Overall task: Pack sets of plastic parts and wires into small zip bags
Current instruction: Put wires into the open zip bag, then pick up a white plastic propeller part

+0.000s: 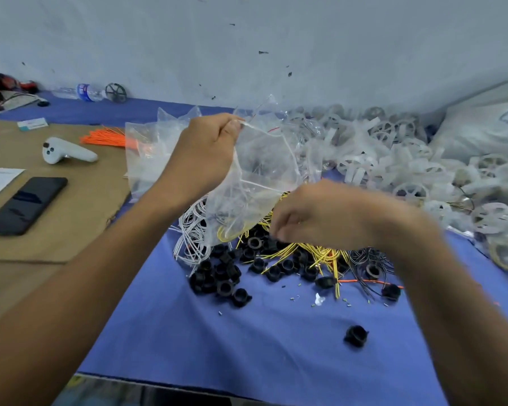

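Note:
My left hand [208, 150] pinches the top edge of a clear zip bag [258, 177] and holds it up above the parts. Inside the bag I make out a yellow wire and some pale parts. My right hand [314, 215], blurred, has its fingers curled at the bag's lower right edge, over the yellow wires [314, 256]; what it grips I cannot make out. Below lie black plastic rings [223, 276], coiled white wires [191, 230] and thin black wires [370, 259] on the blue cloth [217, 341]. One black ring [355, 335] lies alone nearer me.
A heap of white plastic wheels [393, 159] fills the right. More clear bags [150, 153] and orange wires [109, 137] lie at the left on cardboard [71, 218], with a phone [24, 205], a white controller [65, 150] and paper. A water bottle [79, 92] lies by the wall.

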`<action>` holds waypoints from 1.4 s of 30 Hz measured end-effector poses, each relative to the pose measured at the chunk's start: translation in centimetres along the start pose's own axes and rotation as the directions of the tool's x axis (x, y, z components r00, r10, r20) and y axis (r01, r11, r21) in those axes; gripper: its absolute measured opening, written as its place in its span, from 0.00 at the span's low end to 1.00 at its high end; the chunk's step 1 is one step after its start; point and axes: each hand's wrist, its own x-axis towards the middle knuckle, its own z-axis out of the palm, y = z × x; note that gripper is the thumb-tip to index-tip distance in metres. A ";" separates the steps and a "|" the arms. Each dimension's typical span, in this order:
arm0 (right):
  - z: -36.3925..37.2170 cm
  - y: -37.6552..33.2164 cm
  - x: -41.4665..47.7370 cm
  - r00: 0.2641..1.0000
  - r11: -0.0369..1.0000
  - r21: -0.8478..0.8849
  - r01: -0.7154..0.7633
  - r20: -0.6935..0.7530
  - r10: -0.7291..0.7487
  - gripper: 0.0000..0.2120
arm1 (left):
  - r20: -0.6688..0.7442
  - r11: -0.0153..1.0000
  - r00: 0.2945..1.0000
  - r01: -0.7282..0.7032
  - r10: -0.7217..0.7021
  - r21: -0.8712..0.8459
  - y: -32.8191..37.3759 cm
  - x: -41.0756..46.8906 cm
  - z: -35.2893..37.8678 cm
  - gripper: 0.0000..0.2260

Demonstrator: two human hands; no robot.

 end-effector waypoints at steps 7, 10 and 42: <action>13.1 3.8 7.9 0.978 0.948 -0.241 -0.208 -0.065 0.199 0.13 | 0.022 0.999 0.999 -0.028 0.028 0.034 0.3 -0.5 -0.3 0.15; 13.9 4.2 8.2 0.969 0.930 -0.285 -0.234 -0.147 0.199 0.13 | 0.034 0.999 0.999 -0.022 0.021 0.028 0.4 -0.7 -0.6 0.14; 0.2 24.2 2.9 0.613 0.802 0.299 -0.517 -0.525 0.591 0.09 | 0.089 0.997 0.996 -0.020 0.027 -0.077 1.2 -1.9 -0.3 0.11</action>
